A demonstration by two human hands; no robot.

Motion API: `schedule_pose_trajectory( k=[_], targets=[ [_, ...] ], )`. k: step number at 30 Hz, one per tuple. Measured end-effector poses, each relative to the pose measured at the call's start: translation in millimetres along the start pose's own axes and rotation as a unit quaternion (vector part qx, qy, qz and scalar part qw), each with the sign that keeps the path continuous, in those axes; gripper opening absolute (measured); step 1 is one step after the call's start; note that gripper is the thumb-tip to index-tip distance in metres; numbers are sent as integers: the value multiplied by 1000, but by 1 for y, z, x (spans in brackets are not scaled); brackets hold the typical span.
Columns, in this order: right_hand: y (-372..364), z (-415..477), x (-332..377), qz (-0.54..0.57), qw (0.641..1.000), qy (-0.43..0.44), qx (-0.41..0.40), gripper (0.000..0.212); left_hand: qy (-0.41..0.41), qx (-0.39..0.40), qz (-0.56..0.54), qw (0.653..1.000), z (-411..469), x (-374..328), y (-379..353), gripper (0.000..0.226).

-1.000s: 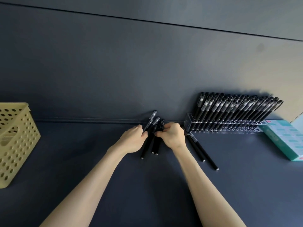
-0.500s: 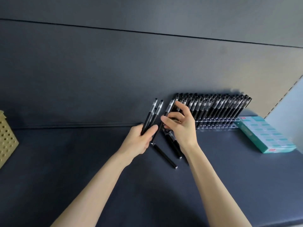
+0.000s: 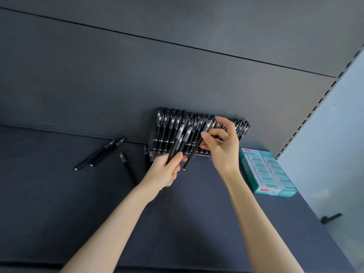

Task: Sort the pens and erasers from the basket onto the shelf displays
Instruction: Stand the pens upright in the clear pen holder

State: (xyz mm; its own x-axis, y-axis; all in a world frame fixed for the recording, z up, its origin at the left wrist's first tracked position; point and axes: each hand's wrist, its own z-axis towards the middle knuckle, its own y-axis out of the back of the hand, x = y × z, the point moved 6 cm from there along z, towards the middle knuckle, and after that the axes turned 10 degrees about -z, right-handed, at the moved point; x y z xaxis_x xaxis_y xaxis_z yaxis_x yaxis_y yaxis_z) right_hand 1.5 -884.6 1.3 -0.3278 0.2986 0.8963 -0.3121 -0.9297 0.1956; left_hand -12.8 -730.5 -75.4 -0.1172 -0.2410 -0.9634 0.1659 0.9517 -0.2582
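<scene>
Pinching pen (image 3: 191, 155) in right grip (image 3: 222, 147); two pens (image 3: 179, 139) in left grip (image 3: 165, 173).

Left hand (image 3: 166, 173) low in curled grip; right hand (image 3: 224, 152) higher, fingers (image 3: 226, 123) in pinch.

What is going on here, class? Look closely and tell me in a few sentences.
A person is sorting black pens at a dark shelf. The left hand grips a small bunch of pens, while the right hand pinches a single pen in front of the pen rack, which is already crowded. More loose pens lie on the shelf left of the rack, and a teal box sits to its right.
</scene>
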Motion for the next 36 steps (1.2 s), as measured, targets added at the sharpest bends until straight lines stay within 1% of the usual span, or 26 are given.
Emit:
schedule_pose_trajectory(
  k=[2, 5, 8, 12, 22, 32, 36],
  targets=[
    [6, 7, 4, -42, 998, 33, -38, 41, -5, -39, -16, 999, 2, 5, 0, 23],
    [8, 22, 3, -87, 992, 64, -66, 37, -27, -75, -25, 996, 2, 9, -5, 21],
    [3, 31, 0, -147, 979, 113, -85, 35, -47, -92, -18, 994, 2, 14, -6, 21],
    [7, 40, -7, -160, 974, 125, -100, 35, -59, -109, 0, 992, 5, 17, -3, 21],
    [-7, 47, -24, -189, 971, 132, -68, 35, -65, -91, -15, 994, 5, 19, -8, 23],
    [-10, 46, -32, -266, 947, 169, -61, 29, -64, -89, -30, 994, 6, 19, -7, 22],
    [-14, 53, -32, -315, 937, 148, -26, 28, -61, -82, -30, 994, 4, 18, -9, 22]
  ],
)
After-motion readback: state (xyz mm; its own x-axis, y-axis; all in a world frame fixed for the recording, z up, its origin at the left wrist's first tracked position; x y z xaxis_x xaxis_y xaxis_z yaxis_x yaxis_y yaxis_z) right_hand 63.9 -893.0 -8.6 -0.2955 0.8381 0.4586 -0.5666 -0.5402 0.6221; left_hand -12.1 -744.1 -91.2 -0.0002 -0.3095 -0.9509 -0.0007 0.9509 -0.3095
